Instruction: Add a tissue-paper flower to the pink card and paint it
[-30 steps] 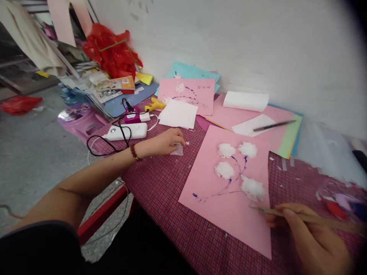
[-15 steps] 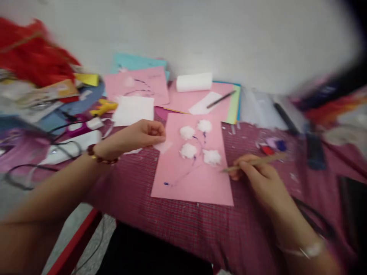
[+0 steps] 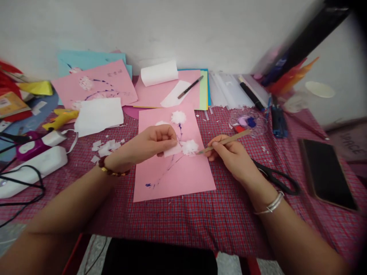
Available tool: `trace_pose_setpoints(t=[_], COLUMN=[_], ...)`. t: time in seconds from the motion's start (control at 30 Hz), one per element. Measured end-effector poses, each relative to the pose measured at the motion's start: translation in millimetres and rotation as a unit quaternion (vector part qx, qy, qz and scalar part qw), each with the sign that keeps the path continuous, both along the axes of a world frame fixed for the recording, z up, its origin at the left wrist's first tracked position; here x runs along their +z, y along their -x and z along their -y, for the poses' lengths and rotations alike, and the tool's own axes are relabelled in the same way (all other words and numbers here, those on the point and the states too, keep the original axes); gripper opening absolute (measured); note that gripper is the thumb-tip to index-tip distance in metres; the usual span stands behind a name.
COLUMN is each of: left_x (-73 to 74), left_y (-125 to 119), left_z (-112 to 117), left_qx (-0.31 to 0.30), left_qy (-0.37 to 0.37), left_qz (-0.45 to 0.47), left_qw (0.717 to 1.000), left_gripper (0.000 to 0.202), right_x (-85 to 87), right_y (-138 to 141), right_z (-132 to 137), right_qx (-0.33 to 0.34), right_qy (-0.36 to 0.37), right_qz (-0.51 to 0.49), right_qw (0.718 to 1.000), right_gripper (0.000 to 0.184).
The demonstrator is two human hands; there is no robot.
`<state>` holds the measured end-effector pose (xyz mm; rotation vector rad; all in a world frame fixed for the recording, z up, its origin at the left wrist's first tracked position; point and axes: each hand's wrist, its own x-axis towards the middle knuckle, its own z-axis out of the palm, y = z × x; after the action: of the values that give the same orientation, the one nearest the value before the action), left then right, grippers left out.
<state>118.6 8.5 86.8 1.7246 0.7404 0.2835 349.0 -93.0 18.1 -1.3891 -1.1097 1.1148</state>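
A pink paper sheet (image 3: pixel 169 177) lies on the checked cloth, with a purple painted stem and white paper flowers (image 3: pixel 190 147). Over its left half, my left hand (image 3: pixel 160 139) is closed in a pinch on a small white paper piece (image 3: pixel 172 151). The hand hides part of the flowers behind it. At the sheet's right edge, my right hand (image 3: pixel 228 152) is closed around a thin wooden stick (image 3: pixel 232 138). The stick's tip points left, close to the lower right flower; whether it touches cannot be made out. White paper scraps (image 3: pixel 104 148) lie left of my left wrist.
Scissors (image 3: pixel 275 177) and a phone (image 3: pixel 329 173) lie at the right. Behind are a paper roll (image 3: pixel 159 73), a black pen (image 3: pixel 190 87) and a paint palette (image 3: pixel 248 123). At the left are white paper squares (image 3: pixel 99 114), a glue gun (image 3: pixel 61 117) and a power strip (image 3: pixel 37 172).
My left hand with its paper piece has moved right, over the sheet. The stick's tip is now closer to the lower right flower. The camera view has turned to the right.
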Motion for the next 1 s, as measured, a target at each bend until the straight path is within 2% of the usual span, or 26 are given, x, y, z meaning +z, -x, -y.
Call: trace_pose_setpoints(t=[0.2,0.27,0.47,0.6,0.7,0.8,0.93,1.0], left_x=[-13.9,-15.3,-14.8,-13.7,-19.8,-32.5,-46.7,-49.2], left_y=[-3,-3,-7,-17,-30,-45,-55,-57], left_z=[-3,-4,1,6,10,11,8,6], left_qx=[-0.036,-0.039,-0.034,-0.078,-0.106,-0.067,0.003,0.02], left_qy=[-0.025,-0.034,0.005,-0.03,-0.081,-0.139,-0.135,-0.137], left_qz=[-0.011,-0.012,-0.046,-0.053,-0.083,-0.091,-0.074,-0.068], left_qw=[0.999,0.999,0.998,0.995,0.988,0.984,0.988,0.988], left_gripper=[0.011,0.012,0.013,0.012,0.011,0.012,0.012,0.011], right_x=[-2.2,-2.4,-4.0,-4.1,-3.3,-1.5,4.7,8.5], right_y=[4,5,7,9,10,8,2,2], right_z=[-2,-2,-3,-4,-4,-4,0,3], right_qx=[0.018,0.017,0.0,-0.01,-0.015,-0.034,-0.135,-0.139], right_qy=[-0.027,-0.04,-0.056,-0.055,-0.054,-0.052,-0.081,-0.084], right_qz=[0.007,0.012,0.021,0.025,0.015,-0.006,-0.044,-0.036], right_qw=[0.999,0.999,0.998,0.998,0.998,0.998,0.987,0.986], right_gripper=[0.017,0.017,0.017,0.018,0.017,0.015,0.014,0.016])
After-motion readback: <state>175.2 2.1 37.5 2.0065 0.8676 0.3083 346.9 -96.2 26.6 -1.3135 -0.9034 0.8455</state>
